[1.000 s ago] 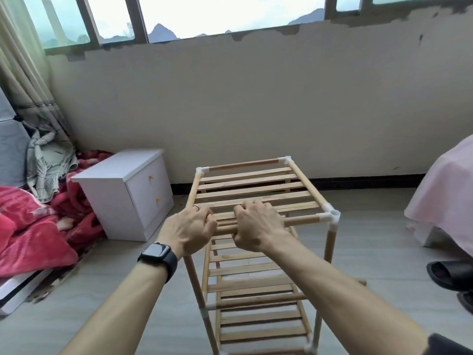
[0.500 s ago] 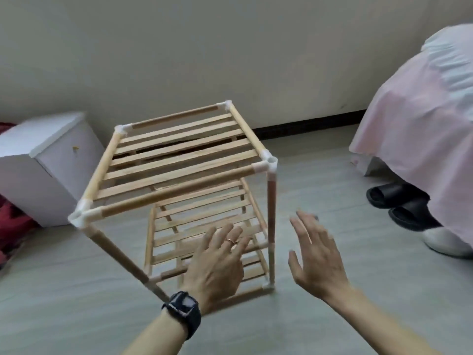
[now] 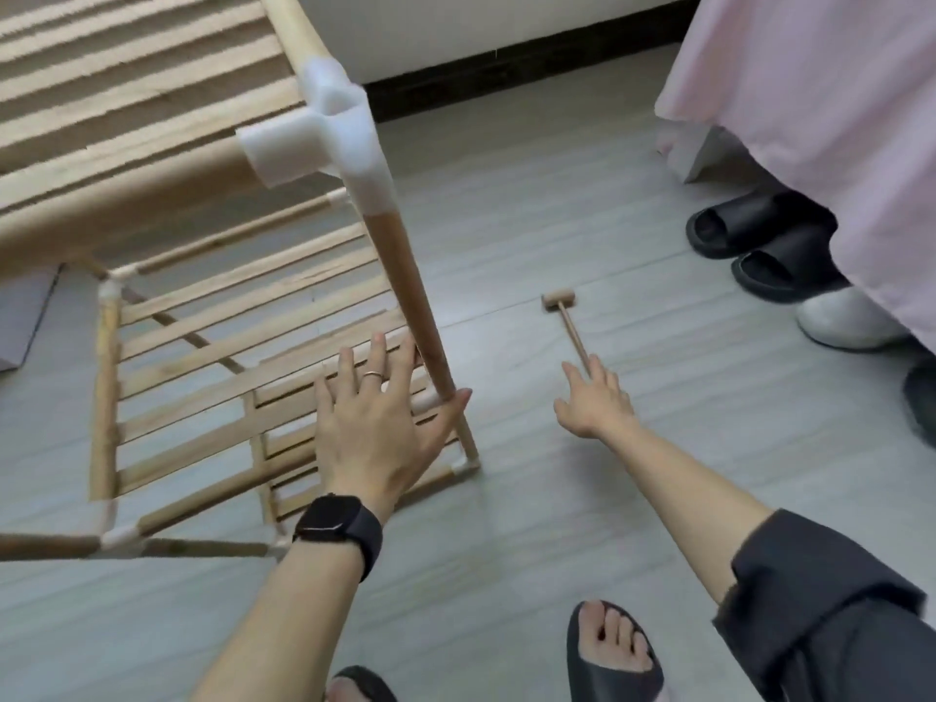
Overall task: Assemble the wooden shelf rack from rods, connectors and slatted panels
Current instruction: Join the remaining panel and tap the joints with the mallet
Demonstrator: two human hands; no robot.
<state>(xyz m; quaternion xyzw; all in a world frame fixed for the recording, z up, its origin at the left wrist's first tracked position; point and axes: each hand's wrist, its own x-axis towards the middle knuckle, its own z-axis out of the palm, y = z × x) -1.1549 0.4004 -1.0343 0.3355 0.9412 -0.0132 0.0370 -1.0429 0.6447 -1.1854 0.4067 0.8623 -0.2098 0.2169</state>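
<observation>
Left hand (image 3: 375, 428): fingers spread apart, thumb against the rack (image 3: 152, 119) leg.
Right hand (image 3: 595, 402): fingers straight, touching the mallet (image 3: 569, 329) handle.

The left hand (image 3: 377, 428) is held out flat, palm down, with its fingers straight and spread and the thumb stretched to the right. The right arm (image 3: 678, 478) reaches far forward, and the right hand (image 3: 595, 402) points its straight fingers ahead, palm down.
</observation>
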